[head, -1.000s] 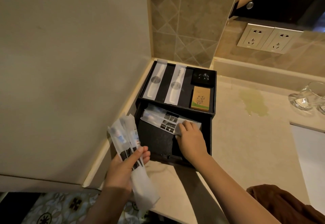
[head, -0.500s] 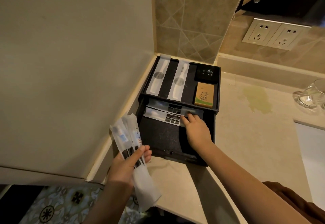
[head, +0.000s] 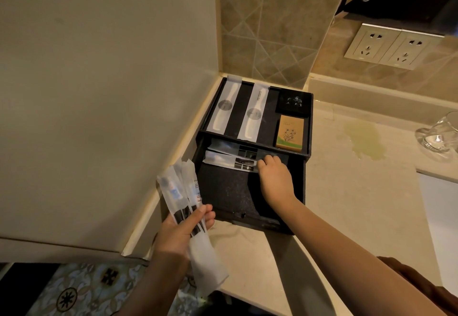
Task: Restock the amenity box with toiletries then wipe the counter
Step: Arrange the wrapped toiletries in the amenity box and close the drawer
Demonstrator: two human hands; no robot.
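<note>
A black amenity box stands in the counter's corner with its lower drawer pulled out. On its top lie two wrapped white combs, a black packet and a tan soap box. Two wrapped toothbrush kits lie across the back of the drawer. My right hand rests in the drawer, fingertips pinching the nearer kit's right end. My left hand holds a bundle of wrapped toothbrush kits upright, left of the drawer.
A yellowish spill marks the beige counter right of the box. A glass stands at the far right below wall sockets. A brown cloth lies at the lower right. The wall sits close on the left.
My right hand has slid the kit from the drawer's middle to its back, beside the other kit. The left hand has kept its bundle in place.
</note>
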